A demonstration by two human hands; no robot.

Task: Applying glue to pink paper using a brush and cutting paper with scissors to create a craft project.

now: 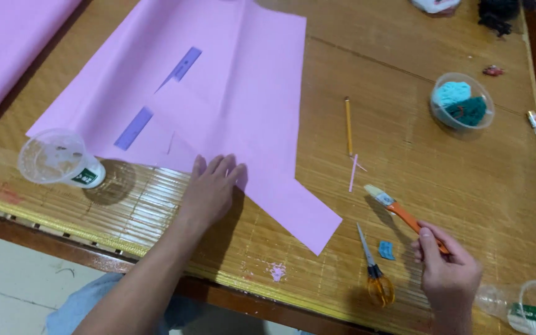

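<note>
Left fingers (221,169) flat, released, on pink paper (218,93). Right fingers (428,241) grasping orange-handled brush (398,212). Left of them: scissors (373,273); green-labelled plastic cup (60,160).

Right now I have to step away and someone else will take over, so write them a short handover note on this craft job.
Left hand: flat on the pink paper, pressing its lower edge to the bamboo mat.
Right hand: grip on the orange-handled brush, bristles raised off the mat.
Nearby: scissors, pencil, plastic cup, bowl.
Done: paper folded, laid out.
Left: no brushing on the paper shows yet.
</note>
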